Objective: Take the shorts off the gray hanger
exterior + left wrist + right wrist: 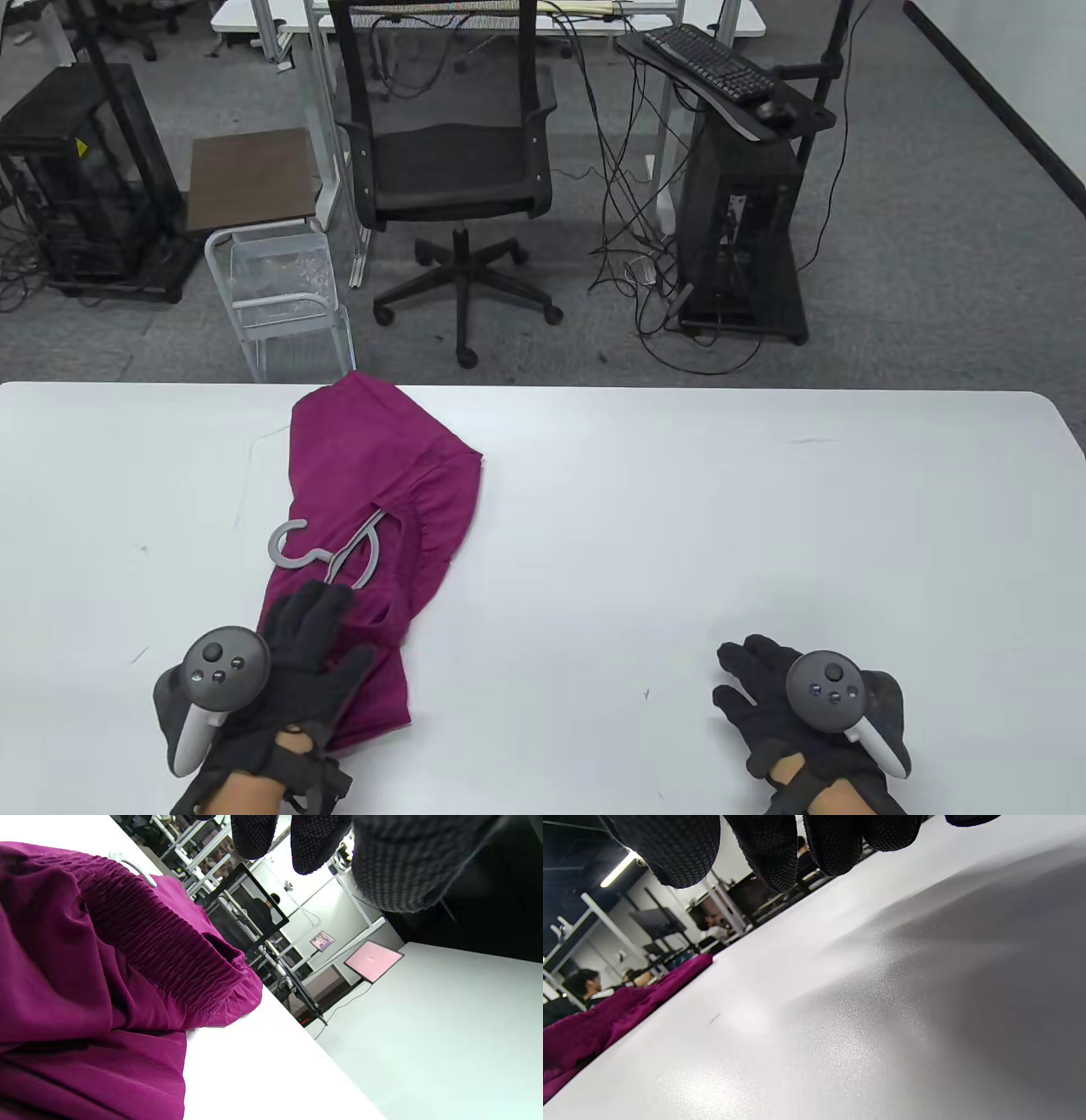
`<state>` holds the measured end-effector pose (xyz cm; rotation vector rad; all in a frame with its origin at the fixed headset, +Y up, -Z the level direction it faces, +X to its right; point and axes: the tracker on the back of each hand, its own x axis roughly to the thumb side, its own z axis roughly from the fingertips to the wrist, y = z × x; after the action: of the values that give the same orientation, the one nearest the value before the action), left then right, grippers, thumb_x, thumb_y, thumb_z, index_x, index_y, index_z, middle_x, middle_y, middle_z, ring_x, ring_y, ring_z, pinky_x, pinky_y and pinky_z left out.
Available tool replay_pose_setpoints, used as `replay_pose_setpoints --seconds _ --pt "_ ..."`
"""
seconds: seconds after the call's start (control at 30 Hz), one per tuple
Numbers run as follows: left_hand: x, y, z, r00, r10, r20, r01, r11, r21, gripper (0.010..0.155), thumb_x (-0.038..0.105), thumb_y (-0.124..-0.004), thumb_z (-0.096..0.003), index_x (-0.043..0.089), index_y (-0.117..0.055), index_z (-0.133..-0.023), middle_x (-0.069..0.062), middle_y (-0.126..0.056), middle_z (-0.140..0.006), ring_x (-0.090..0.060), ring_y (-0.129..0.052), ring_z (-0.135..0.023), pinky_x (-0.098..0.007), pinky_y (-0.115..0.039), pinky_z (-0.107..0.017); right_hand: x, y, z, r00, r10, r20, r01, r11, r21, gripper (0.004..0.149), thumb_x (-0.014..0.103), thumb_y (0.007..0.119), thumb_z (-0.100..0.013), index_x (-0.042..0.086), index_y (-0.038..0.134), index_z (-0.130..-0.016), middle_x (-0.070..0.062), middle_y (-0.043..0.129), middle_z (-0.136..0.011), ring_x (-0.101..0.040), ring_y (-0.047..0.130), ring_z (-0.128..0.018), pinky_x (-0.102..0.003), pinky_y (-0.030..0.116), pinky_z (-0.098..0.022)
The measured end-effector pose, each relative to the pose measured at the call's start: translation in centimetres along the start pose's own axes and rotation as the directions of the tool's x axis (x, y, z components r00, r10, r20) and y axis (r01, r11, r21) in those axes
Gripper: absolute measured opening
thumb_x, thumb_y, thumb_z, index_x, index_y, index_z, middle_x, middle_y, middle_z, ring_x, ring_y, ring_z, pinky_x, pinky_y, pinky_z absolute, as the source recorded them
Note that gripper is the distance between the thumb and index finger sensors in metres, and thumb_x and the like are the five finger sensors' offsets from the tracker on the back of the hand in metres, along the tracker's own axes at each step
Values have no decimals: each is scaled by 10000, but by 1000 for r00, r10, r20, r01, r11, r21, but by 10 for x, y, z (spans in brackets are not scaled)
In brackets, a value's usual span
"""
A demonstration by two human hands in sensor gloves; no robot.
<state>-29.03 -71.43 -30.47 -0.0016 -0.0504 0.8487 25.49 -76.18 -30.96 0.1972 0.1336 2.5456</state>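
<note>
Magenta shorts (373, 492) lie on the white table (679, 526), left of centre, with a gray hanger (327, 552) partly tucked inside them; its hook pokes out to the left. My left hand (305, 654) rests flat on the near end of the shorts, fingers spread, just below the hanger. The left wrist view shows the shorts' gathered waistband (161, 942) and a bit of the hanger (135, 868), with my fingertips (254, 836) above. My right hand (755, 688) lies open on the bare table at the near right, holding nothing. The shorts (606, 1014) show far left in the right wrist view.
The table's far edge runs just behind the shorts. Beyond it stand an office chair (450, 161), a small white cart (280, 289) and a black computer stand (747, 221) with a keyboard.
</note>
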Motion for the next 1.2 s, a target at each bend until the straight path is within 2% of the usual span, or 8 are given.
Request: replay_pose_setpoints --seconds 0.63,0.83,1.13,1.2 --pt "9 11 10 999 -30 -14 31 996 84 797 581 -814 -379 442 -484 -1091 15 -316 -1233 -397 -130 -1128 -676 -145 -764 -2 -4 4 1000 -20 -4 20 1000 -14 639 459 751 -499 169 632 -1056 -171 528 -1130 -523 426 -981 -757 434 -636" --pt "8 14 12 994 -95 -57 100 992 83 878 567 -883 -343 465 -438 -1093 26 -202 -1230 -404 -43 -1108 -683 -103 -754 -1 -3 5 1000 -21 5 21 1000 -14 640 459 751 -498 168 633 -1055 -172 530 -1129 -524 428 -979 -757 438 -634" --pt "2 17 11 990 -105 -98 114 989 91 919 548 -931 -319 444 -449 -1095 24 -186 -1225 -410 -24 -1097 -688 -97 -749 -2 -3 6 1000 -22 9 23 1000 -20 639 458 752 -497 166 635 -1054 -173 536 -1126 -524 433 -978 -755 441 -634" --pt "1 18 11 987 -111 -115 122 988 93 973 537 -960 -302 452 -412 -1101 30 -69 -1208 -411 32 -1076 -691 -64 -742 -1 -3 6 1000 -23 7 23 1000 -19 640 458 752 -498 164 636 -1054 -172 536 -1126 -524 435 -977 -755 442 -634"
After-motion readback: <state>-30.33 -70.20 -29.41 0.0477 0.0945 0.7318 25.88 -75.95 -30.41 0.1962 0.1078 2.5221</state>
